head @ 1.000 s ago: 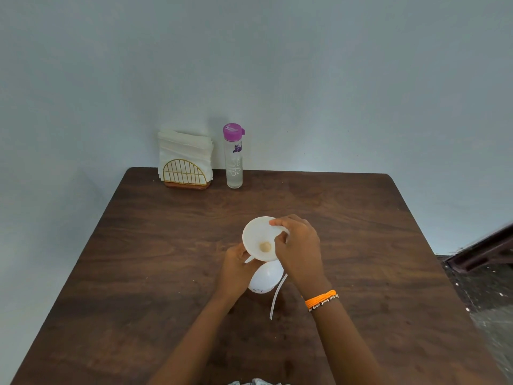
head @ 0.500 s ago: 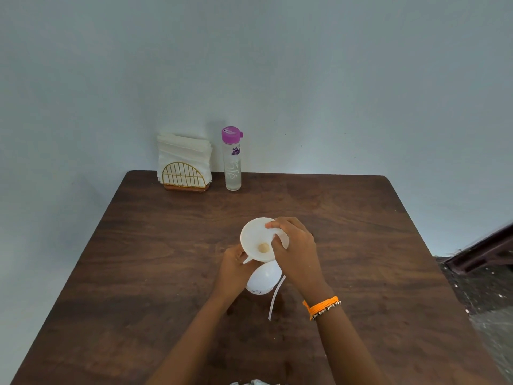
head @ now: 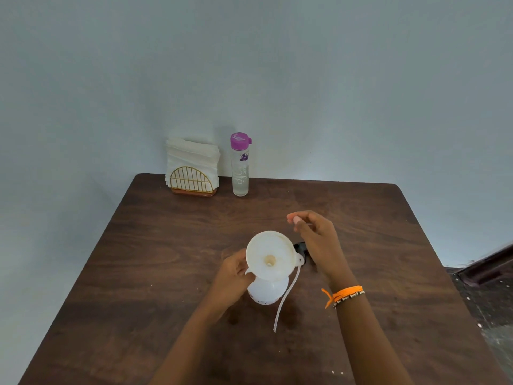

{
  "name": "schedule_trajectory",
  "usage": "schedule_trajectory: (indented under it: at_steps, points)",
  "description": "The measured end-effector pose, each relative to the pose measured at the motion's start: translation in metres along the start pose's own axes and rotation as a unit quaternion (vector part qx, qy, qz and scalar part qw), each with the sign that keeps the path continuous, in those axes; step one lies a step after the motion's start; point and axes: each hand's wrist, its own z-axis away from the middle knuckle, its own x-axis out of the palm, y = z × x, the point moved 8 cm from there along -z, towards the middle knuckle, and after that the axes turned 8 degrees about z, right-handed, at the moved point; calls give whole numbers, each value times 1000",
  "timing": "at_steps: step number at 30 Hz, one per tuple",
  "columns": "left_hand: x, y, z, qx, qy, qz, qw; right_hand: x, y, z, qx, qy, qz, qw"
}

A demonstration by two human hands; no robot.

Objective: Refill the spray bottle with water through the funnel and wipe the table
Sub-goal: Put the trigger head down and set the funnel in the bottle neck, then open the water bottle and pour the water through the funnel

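A white funnel [head: 269, 255] sits in the neck of the white spray bottle [head: 266, 293] at the middle of the brown table [head: 144, 268]. My left hand [head: 231, 279] grips the bottle from the left, just under the funnel. My right hand [head: 316, 240] hovers above the table to the right of the funnel, fingers loosely bent, holding nothing. The spray head [head: 301, 250], black, lies behind the funnel, its white tube [head: 284, 298] trailing toward me. A clear water bottle [head: 240, 165] with a purple cap stands at the table's far edge.
A gold wire holder with white napkins [head: 192, 168] stands left of the water bottle against the wall. The table's right edge drops to a dark floor [head: 488, 295].
My right hand let go of the funnel's rim and lifted away to the right and farther back. The funnel stays in the bottle, and my left hand keeps its hold.
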Motion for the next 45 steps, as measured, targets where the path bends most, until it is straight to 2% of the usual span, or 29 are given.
schedule_trajectory:
  at_steps: [3, 5, 9, 15, 22, 26, 31, 36, 41, 45]
  points:
    - [-1, -14, -4, -33, 12, -19, 999, 11, 2, -19, 1, -33, -3, 999]
    - [-5, -21, -7, -62, 50, 27, 996, 21, 1, -35, -3, -53, -6, 999]
    - [-14, 2, -18, -7, 44, 57, 997, 48, -6, -82, -24, -90, 16, 995]
    - [-43, 13, -55, 10, 127, 65, 990, 105, -1, -154, -26, -145, 59, 987]
    - [-62, 18, -87, 29, 179, 77, 980, 138, -10, -230, -31, -99, 53, 993]
    - [-67, 26, -95, 34, 179, 75, 980, 155, -10, -244, -35, -141, 43, 988]
    - [-67, 46, -98, 48, 170, 59, 982, 139, -15, -231, -76, -107, 42, 990]
    - [-63, 76, -97, 69, 151, 42, 985, 98, -51, -198, -97, -58, -19, 993]
    - [-52, 118, -91, 131, 129, 4, 983, 54, -107, -155, -139, -40, -93, 985]
    - [-41, 161, -74, 187, 135, -46, 972, 20, -151, -123, -186, -22, -96, 978]
